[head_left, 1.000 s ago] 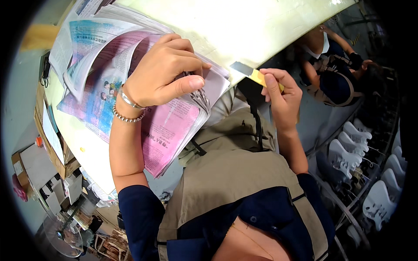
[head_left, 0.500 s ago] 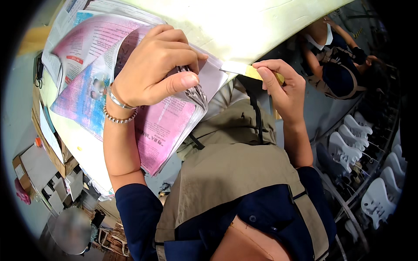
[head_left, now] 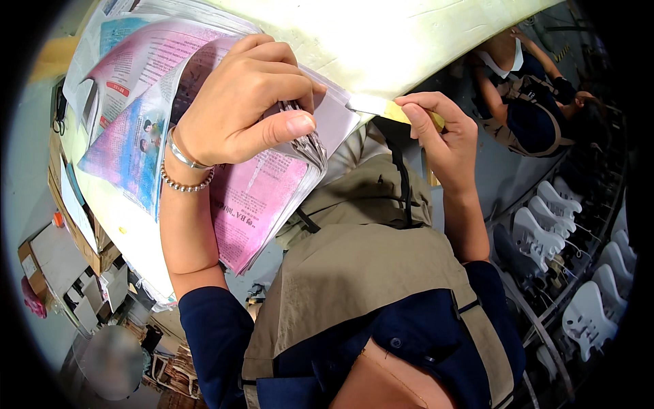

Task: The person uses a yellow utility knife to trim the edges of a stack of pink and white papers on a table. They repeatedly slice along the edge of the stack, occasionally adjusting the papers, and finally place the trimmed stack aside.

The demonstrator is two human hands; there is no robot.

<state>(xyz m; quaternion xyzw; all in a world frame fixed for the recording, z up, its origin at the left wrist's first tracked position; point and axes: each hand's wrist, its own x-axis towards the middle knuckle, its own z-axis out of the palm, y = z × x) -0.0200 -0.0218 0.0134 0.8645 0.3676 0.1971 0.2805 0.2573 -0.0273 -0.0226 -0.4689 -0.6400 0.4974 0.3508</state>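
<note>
My left hand (head_left: pixel 262 102) bends over a stack of printed newspapers (head_left: pixel 259 204), its fingers closed on the folded newspaper edges (head_left: pixel 310 146) that bunch up below the palm. Pink and blue pages curl up to the left of this hand. A plain pale sheet (head_left: pixel 336 123) sticks out past the fingertips. Between thumb and fingers, my right hand (head_left: pixel 443 133) pinches a yellow-handled knife (head_left: pixel 392 110) with a flat, pale blade. The blade's tip points left and meets the edge of the pale sheet; whether it presses in cannot be made out.
A pale yellow tabletop (head_left: pixel 354 41) carries the papers, its edge running along the right. Another person (head_left: pixel 528 102) works beyond that edge. White guitar-shaped bodies (head_left: pixel 589 320) stand on a rack (head_left: pixel 545 327) at the lower right. Boxes and boards (head_left: pixel 68 252) fill the left side.
Both hands keep nearly the same pose. The papers and knife have shifted very slightly to the right in the picture, and the loose pages at the left curl a little differently.
</note>
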